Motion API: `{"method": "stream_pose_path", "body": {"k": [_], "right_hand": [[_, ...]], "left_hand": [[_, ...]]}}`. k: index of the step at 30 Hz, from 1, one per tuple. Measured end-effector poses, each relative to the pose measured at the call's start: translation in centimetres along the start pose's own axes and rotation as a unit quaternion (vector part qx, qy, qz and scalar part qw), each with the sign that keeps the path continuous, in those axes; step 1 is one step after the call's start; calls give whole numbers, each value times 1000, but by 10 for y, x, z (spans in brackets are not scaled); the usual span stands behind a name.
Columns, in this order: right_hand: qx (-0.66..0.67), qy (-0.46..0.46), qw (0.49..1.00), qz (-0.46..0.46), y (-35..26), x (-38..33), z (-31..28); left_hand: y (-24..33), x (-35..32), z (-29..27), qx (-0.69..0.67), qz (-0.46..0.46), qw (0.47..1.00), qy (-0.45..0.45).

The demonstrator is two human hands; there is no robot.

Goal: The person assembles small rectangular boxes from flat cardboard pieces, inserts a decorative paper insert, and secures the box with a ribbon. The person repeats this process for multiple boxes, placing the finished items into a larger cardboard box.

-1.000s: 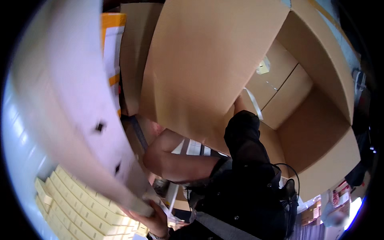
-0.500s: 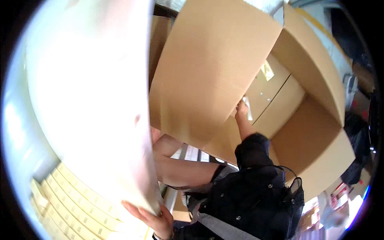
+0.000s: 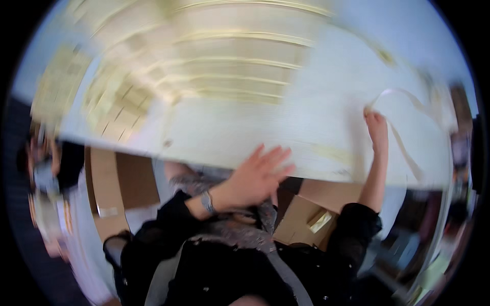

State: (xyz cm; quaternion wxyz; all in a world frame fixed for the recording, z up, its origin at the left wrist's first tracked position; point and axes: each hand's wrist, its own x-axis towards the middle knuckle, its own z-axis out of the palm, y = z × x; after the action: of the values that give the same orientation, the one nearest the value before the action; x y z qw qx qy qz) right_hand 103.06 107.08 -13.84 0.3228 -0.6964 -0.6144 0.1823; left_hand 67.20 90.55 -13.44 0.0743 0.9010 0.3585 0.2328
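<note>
A large white panel (image 3: 286, 127), flat and blurred with motion, fills the upper half of the view and lies tilted across it, its lower edge running from the left side down toward the right. The left hand (image 3: 258, 176) presses against that lower edge with its fingers (image 3: 278, 155) spread wide and flat on the white face, released rather than curled around anything; a bracelet or watch (image 3: 207, 202) sits at the wrist. The right hand (image 3: 376, 127) reaches higher up, touching the panel near its right part, just beside a pale curling strip (image 3: 408, 97); whether its fingers are pinching the strip or only resting on the sheet cannot be told. Below the panel lie brown cardboard boxes (image 3: 301, 219), one with a shiny patch of tape, and another brown flap (image 3: 109, 183) shows at the left. To handle such a wide, light sheet well, it seems wise to keep the two hands well apart, palms flat, and move it slowly so that it does not flex or catch on the cardboard beneath.
</note>
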Motion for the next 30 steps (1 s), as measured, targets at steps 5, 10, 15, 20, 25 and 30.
{"method": "stream_pose_path", "body": {"k": [5,10,15,20,25,30], "right_hand": [[-254,-75,961,-84,-11,0,101],[-288,42,937,-195,-155,-135,150],[47,-176,931,-317,-238,-215,207],[166,-223,857,-433,-316,-263,254],[138,-125,841,-509,-294,-258,247],[-131,-52,774,-617,-242,-218,195]], "left_hand": [[-117,-138,-124,290,-308,857,295],[-229,-310,-207,140,-432,833,317],[-243,-312,-184,-179,-366,787,463],[-133,-265,-119,-280,-324,706,564],[-86,-219,-78,-371,-343,708,493],[-107,-200,-76,-535,-274,731,323]]}}
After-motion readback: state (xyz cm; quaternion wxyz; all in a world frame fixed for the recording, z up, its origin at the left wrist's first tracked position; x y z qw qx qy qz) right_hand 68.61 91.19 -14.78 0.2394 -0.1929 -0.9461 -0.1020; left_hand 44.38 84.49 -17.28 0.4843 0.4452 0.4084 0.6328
